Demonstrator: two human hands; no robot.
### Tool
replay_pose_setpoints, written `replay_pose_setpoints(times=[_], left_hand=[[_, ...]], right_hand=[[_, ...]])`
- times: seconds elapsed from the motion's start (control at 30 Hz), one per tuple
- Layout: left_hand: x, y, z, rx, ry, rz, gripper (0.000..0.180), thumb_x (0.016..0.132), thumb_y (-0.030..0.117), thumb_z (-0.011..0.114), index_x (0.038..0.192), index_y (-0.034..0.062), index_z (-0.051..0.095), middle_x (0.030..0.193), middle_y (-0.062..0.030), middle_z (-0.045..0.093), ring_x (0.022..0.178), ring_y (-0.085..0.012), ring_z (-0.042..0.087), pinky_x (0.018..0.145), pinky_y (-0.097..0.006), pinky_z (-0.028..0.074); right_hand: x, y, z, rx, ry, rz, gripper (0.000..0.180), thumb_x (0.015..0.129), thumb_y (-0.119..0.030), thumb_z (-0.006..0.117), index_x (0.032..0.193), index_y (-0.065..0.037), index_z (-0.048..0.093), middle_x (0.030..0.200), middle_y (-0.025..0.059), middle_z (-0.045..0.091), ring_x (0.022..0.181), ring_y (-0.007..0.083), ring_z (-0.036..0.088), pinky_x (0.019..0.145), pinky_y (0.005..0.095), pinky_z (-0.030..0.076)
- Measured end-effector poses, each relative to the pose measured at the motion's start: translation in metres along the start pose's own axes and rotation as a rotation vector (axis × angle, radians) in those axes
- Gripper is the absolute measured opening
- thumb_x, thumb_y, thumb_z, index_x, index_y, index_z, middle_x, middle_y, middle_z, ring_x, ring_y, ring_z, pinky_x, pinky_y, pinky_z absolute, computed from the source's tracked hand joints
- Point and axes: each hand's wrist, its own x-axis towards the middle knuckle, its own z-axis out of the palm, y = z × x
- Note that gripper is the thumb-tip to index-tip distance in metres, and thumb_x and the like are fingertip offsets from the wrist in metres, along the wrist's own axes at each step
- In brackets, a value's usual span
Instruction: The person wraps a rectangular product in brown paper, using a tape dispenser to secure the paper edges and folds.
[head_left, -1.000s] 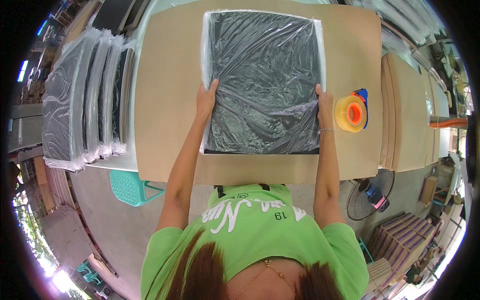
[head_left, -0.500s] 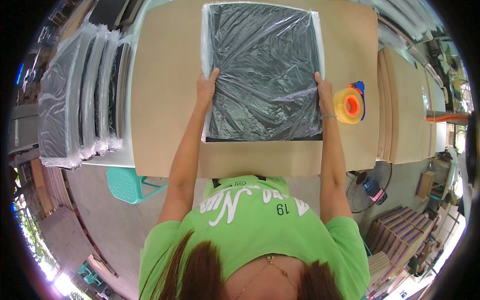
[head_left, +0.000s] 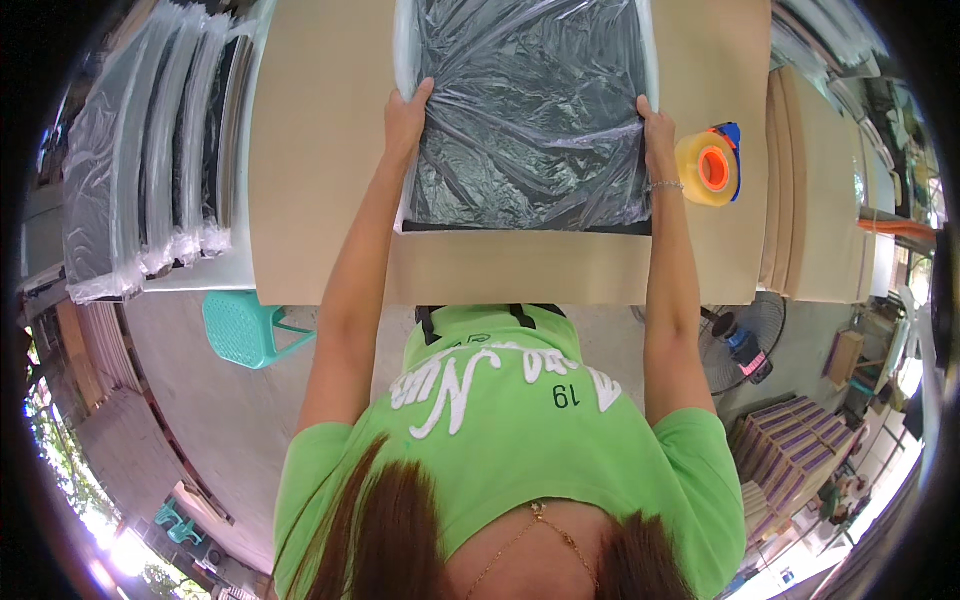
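Note:
A flat black square panel wrapped in clear crinkled plastic (head_left: 525, 110) lies on a brown cardboard sheet (head_left: 310, 150) on the table. My left hand (head_left: 405, 120) grips the panel's left edge, fingers over the plastic. My right hand (head_left: 658, 130), with a thin bracelet at the wrist, holds the right edge. Both arms stretch straight out from my green shirt. The panel's far edge runs out of the top of the view.
A yellow tape roll in a blue and orange dispenser (head_left: 710, 165) sits just right of my right hand. Several plastic-wrapped panels (head_left: 150, 150) are stacked at the left. More cardboard sheets (head_left: 815, 190) lie at the right. A teal plastic stool (head_left: 245, 328) and a floor fan (head_left: 745, 345) stand below the table.
The wrapped panel has slid farther away across the cardboard, with both hands still on its side edges. The view has also shifted up toward the table.

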Motion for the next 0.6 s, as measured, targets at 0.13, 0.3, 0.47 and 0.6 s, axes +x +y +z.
replay_pose_setpoints(times=[0.13,0.3,0.47,0.6], left_hand=[[0.0,0.003,-0.002,0.016,0.076,-0.019,0.065,0.082,0.043,0.07,0.115,-0.011,0.057,0.109,-0.0235,0.064,0.102,-0.0294,0.062,0.088,-0.036,0.046],[0.01,-0.007,-0.001,0.043,0.041,0.026,0.063,0.08,0.045,0.071,0.112,-0.0081,0.061,0.105,-0.0217,0.066,0.098,-0.0292,0.064,0.086,-0.037,0.047],[0.02,-0.019,-0.005,0.084,0.076,0.023,0.064,0.081,0.044,0.071,0.115,-0.008,0.06,0.106,-0.0202,0.066,0.098,-0.0274,0.063,0.085,-0.037,0.047],[0.017,-0.015,-0.001,0.05,0.012,0.017,0.062,0.084,0.038,0.071,0.122,-0.0089,0.055,0.112,-0.0159,0.063,0.1,-0.0228,0.061,0.089,-0.033,0.046]], right_hand=[[0.004,0.007,-0.001,0.011,0.013,0.008,0.042,0.087,-0.029,0.067,0.105,0.009,0.064,0.093,0.0092,0.064,0.086,0.0177,0.056,0.079,0.0332,0.044],[0.007,0.009,-0.003,0.105,0.076,0.16,0.043,0.083,-0.025,0.072,0.101,0.014,0.064,0.093,0.0115,0.064,0.086,0.0198,0.056,0.079,0.0341,0.043],[0.003,-0.007,0.002,0.186,0.067,0.183,0.042,0.08,-0.019,0.076,0.099,0.016,0.064,0.095,0.013,0.064,0.086,0.0207,0.056,0.079,0.0348,0.043],[0.0,-0.009,-0.004,0.2,0.061,0.18,0.052,0.078,-0.021,0.078,0.11,0.015,0.06,0.106,0.0147,0.062,0.096,0.0227,0.056,0.088,0.0347,0.041]])
